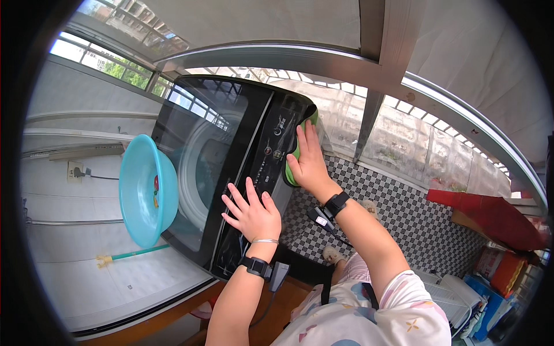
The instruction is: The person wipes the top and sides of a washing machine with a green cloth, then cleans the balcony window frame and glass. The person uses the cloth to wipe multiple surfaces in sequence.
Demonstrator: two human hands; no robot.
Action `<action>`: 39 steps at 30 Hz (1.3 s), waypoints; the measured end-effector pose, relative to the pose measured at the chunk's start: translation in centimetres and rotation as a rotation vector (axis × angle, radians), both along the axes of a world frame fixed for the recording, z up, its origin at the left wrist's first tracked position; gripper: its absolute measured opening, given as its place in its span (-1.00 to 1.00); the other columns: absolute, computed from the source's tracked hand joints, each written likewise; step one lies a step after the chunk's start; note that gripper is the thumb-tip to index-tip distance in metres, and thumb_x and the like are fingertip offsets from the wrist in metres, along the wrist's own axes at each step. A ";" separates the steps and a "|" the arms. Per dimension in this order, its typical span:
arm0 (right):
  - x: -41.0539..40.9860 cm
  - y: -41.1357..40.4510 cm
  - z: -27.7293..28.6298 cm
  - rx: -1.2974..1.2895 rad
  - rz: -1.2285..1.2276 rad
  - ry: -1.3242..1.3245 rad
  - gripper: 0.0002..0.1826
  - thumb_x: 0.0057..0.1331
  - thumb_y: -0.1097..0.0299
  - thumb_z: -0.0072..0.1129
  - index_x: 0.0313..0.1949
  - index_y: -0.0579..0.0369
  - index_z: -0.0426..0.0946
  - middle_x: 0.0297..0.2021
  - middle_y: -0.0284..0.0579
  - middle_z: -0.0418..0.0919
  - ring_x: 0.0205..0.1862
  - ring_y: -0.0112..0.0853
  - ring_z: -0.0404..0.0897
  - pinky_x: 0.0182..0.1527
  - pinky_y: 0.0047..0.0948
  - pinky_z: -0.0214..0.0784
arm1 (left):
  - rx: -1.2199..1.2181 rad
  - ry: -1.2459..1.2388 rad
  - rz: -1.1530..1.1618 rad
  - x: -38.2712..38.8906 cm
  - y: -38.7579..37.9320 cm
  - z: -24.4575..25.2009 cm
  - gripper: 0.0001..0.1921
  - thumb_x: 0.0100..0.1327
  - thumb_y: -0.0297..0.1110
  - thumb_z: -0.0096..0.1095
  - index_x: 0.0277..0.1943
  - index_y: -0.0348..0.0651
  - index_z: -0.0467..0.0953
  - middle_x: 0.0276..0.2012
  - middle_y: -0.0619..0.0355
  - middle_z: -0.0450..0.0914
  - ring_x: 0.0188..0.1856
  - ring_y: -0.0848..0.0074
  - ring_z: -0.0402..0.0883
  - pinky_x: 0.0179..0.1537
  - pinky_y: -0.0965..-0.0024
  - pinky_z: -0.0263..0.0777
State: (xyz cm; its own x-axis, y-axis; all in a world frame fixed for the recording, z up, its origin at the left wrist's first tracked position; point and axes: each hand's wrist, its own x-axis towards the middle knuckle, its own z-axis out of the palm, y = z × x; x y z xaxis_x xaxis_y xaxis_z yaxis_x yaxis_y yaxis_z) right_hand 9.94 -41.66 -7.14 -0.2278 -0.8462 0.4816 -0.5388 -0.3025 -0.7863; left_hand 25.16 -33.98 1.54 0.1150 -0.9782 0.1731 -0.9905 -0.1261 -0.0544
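A top-loading washing machine with a black control panel (277, 129) and a dark see-through lid (207, 112) stands before me; the lid is down and the round drum shows through it. My right hand (309, 162) holds a green cloth (292, 173) flat against the panel's front edge, fingers stretched over it. Part of the cloth is hidden under the palm. Over the lower part of the panel, my left hand (255, 214) is spread palm down with nothing in it; whether it touches the surface I cannot tell.
A turquoise plastic basin (149, 194) is tilted on its side behind the lid. Near it are a green pole (138, 253) and a wall socket (75, 172) with a plug. Checkered floor tiles (389, 229) lie to the right, with a red cover (484, 216) and boxes (497, 268) beyond.
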 end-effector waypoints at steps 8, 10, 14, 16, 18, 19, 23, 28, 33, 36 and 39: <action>2.1 9.7 -0.4 0.215 0.298 -0.178 -0.35 0.51 0.26 -0.05 0.52 0.13 0.11 0.54 0.26 0.00 0.54 0.13 0.08 0.52 -0.07 0.03 | -0.100 0.170 -0.133 0.9 0.6 -0.3 -0.51 0.47 -0.06 -0.02 0.40 0.08 0.43 0.55 -0.17 0.14 0.57 -0.20 0.00 0.43 -0.45 -0.21; 1.0 10.8 0.8 0.269 0.351 -0.273 -0.41 0.57 0.20 -0.16 0.50 0.16 0.16 0.51 0.21 0.12 0.52 0.09 0.16 0.52 -0.12 0.04 | -0.126 0.286 -0.243 1.5 1.1 0.0 -0.58 0.43 -0.08 0.06 0.26 0.02 0.56 0.52 -0.17 0.21 0.56 -0.20 0.02 0.45 -0.39 -0.18; -0.2 12.0 3.5 0.203 0.440 -0.288 -0.38 0.60 0.09 -0.27 0.51 0.18 0.15 0.54 0.18 0.07 0.56 0.07 0.08 0.55 -0.10 -0.10 | -0.219 0.422 -0.497 1.9 2.7 0.8 -0.78 0.25 -0.35 0.32 -0.06 -0.04 0.71 0.28 0.05 0.52 0.38 -0.07 0.31 0.38 -0.07 0.18; -0.3 12.8 4.6 0.164 0.453 -0.200 -0.37 0.60 0.07 -0.30 0.52 0.16 0.14 0.55 0.17 0.03 0.58 0.09 0.01 0.56 -0.06 -0.16 | -0.148 0.631 -0.513 1.4 3.5 1.1 -0.86 0.27 -0.37 0.32 -0.14 -0.11 0.71 0.01 0.11 0.69 0.20 0.10 0.51 0.27 0.05 0.31; -0.1 13.7 5.4 0.147 0.495 -0.162 -0.36 0.61 0.03 -0.35 0.53 0.13 0.12 0.58 0.15 -0.05 0.60 0.11 -0.10 0.57 0.02 -0.26 | -0.106 0.820 -0.486 0.7 4.2 1.3 -0.87 0.30 -0.38 0.31 -0.16 -0.19 0.70 -0.13 0.07 0.73 0.05 0.11 0.62 0.21 0.11 0.37; 0.0 14.1 5.8 0.153 0.521 -0.144 -0.35 0.61 0.02 -0.39 0.53 0.14 0.12 0.58 0.15 -0.06 0.60 0.12 -0.10 0.57 0.02 -0.26 | 0.020 0.911 -0.455 0.6 4.7 1.6 -0.83 0.38 -0.38 0.27 -0.08 -0.26 0.67 -0.10 0.07 0.72 -0.02 0.26 0.67 0.12 0.24 0.45; 0.8 15.6 7.3 0.155 0.582 -0.145 -0.34 0.61 0.00 -0.41 0.54 0.12 0.09 0.59 0.16 -0.09 0.61 0.14 -0.14 0.57 0.05 -0.31 | 0.176 1.535 -0.343 0.1 6.7 2.6 -0.73 0.48 -0.35 0.20 0.13 -0.29 0.49 -0.16 0.20 0.66 -0.20 0.65 0.60 -0.19 0.52 0.51; 1.2 16.2 9.8 0.092 0.654 -0.053 -0.34 0.52 0.00 -0.12 0.47 0.12 0.23 0.50 0.16 0.14 0.53 0.10 0.07 0.53 0.03 -0.12 | 0.359 1.640 -0.240 2.6 8.2 3.8 -0.83 0.45 -0.39 0.23 -0.04 -0.30 0.50 -0.28 0.22 0.61 -0.32 0.69 0.56 -0.34 0.51 0.47; 2.1 15.9 11.8 0.115 0.536 0.032 -0.64 0.26 0.41 0.31 0.04 0.18 0.56 0.16 0.09 0.52 0.18 -0.01 0.51 0.24 -0.11 0.35 | 0.192 1.758 -0.146 3.2 9.9 3.8 -0.90 0.42 -0.46 0.23 -0.12 -0.31 0.51 -0.32 0.19 0.65 -0.32 0.61 0.64 -0.29 0.47 0.54; 2.4 15.2 12.7 0.020 0.604 0.250 -0.75 0.17 0.53 0.31 -0.12 0.20 0.62 0.01 0.04 0.59 0.04 -0.02 0.58 0.10 -0.14 0.43 | 0.187 1.508 -0.106 4.4 11.7 3.7 -0.89 0.37 -0.47 0.32 -0.17 -0.32 0.53 -0.26 0.15 0.66 -0.28 0.61 0.64 -0.24 0.49 0.53; 2.8 14.4 13.3 0.009 0.710 0.360 -0.72 0.15 0.52 0.31 -0.11 0.15 0.64 -0.07 -0.03 0.62 -0.02 -0.07 0.59 0.05 -0.13 0.46 | 0.030 1.461 -0.073 5.5 13.2 3.4 -0.84 0.32 -0.43 0.39 -0.20 -0.33 0.55 -0.30 0.13 0.66 -0.34 0.58 0.63 -0.27 0.45 0.53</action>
